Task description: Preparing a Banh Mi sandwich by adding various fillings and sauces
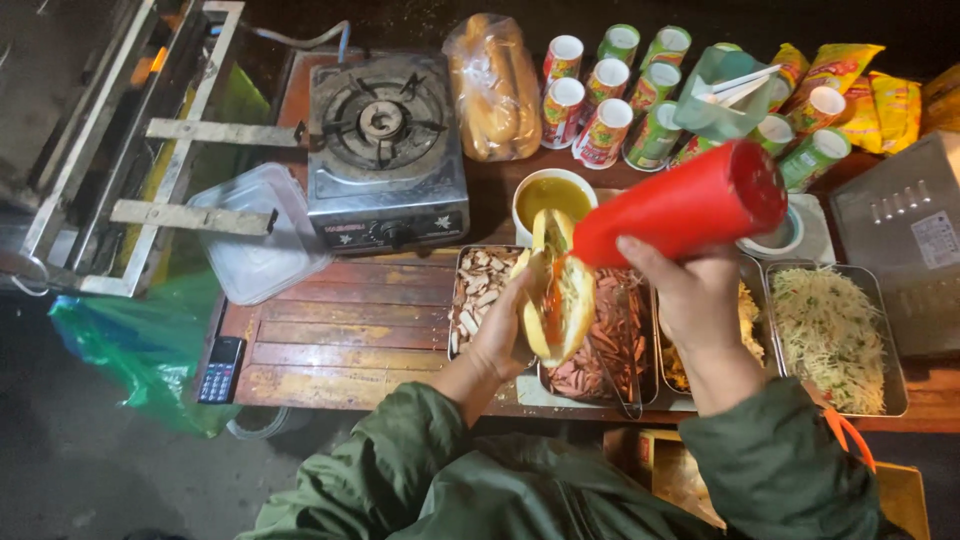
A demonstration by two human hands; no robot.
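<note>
Sauce going onto a filled bun

The left hand cradles the split bun above the metal trays; the right hand grips a tilted red squeeze bottle, nozzle at the filling.

One head view — looking steeply down, close over the wooden table

A gas stove sits on the desk at upper centre-left, with a bag of bread rolls to its right and rows of cups further right. Along the desk's lower edge, metal trays stand side by side; a phone lies at the desk's lower left corner.
</note>
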